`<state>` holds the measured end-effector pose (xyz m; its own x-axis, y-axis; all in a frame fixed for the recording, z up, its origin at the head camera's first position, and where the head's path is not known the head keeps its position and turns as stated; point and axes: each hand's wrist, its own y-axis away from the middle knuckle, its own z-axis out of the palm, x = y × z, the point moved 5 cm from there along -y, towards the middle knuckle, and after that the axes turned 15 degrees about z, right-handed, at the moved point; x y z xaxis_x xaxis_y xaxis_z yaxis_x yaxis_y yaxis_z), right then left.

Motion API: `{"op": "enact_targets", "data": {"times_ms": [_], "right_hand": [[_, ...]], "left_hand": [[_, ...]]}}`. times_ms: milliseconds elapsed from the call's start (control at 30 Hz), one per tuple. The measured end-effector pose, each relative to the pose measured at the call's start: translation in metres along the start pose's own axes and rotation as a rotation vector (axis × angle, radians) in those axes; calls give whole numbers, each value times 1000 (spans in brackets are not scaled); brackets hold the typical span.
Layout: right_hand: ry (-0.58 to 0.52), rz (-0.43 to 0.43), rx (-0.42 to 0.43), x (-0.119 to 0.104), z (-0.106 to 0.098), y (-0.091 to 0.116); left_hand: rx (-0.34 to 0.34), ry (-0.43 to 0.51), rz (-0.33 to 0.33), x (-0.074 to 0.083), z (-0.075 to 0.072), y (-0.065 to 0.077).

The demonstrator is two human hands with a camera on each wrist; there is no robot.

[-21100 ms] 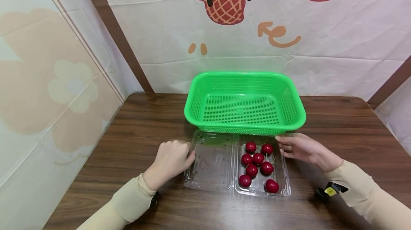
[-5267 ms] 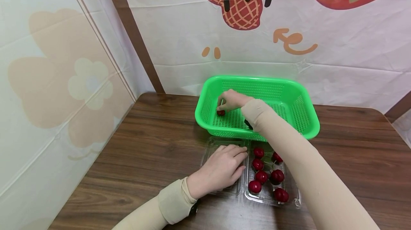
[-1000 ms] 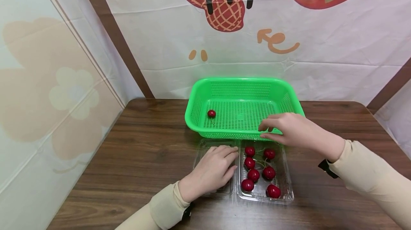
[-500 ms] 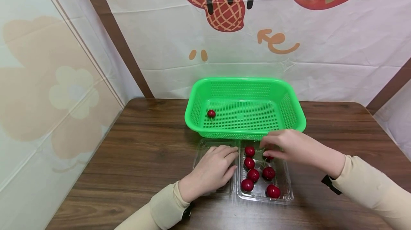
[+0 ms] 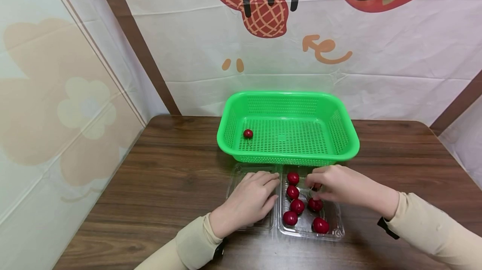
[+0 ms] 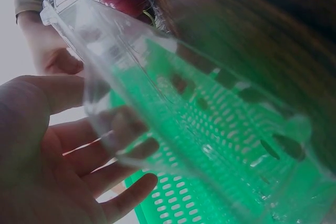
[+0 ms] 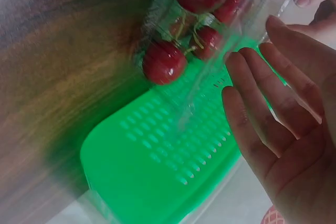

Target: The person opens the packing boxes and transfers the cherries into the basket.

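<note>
Several dark red cherries (image 5: 297,206) with stems lie in the right half of a clear hinged plastic box (image 5: 333,231). My right hand (image 5: 348,187) is over that half, its thumb and fingertips around a cherry (image 5: 317,186) that they partly hide in the head view. In the right wrist view, the fingers (image 7: 247,124) look loosely extended and apart, with no cherry gripped between them. My left hand (image 5: 246,199) rests on the lid half of the box (image 5: 234,178), fingers extended. One cherry (image 5: 248,134) sits at the left inside the green basket (image 5: 222,136).
The basket stands directly behind the box, its front rim close to the box's far edge. Beneath them is a dark wooden table (image 5: 169,186). A printed white sheet (image 5: 196,44) hangs behind the table's far edge.
A cherry was set into the basket by my right hand several seconds ago. Since then that hand has come back from the basket's front rim, down to the box's far-right cherry. My left hand stays put.
</note>
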<state>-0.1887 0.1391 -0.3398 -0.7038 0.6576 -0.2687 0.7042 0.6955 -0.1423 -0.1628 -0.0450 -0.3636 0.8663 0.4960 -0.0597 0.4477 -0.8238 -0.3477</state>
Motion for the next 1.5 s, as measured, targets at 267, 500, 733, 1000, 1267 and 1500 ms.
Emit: {"op": "enact_targets", "data": {"times_ms": [267,500,733,1000,1267,1500], "right_hand": [[16,20,-121,-2,11,4],[43,33,-185,0,18,4],[65,32,-183,1,25,5],[57,10,-171,2,31,5],[47,-3,-152,3,32,5],[45,0,-146,2,31,5]], "left_hand": [[-1,4,2,0,0,0],[-4,0,3,1,-1,0],[4,-4,5,1,-1,0],[6,-16,12,1,0,0],[3,-3,2,1,-2,0],[0,-7,1,1,-2,0]]}}
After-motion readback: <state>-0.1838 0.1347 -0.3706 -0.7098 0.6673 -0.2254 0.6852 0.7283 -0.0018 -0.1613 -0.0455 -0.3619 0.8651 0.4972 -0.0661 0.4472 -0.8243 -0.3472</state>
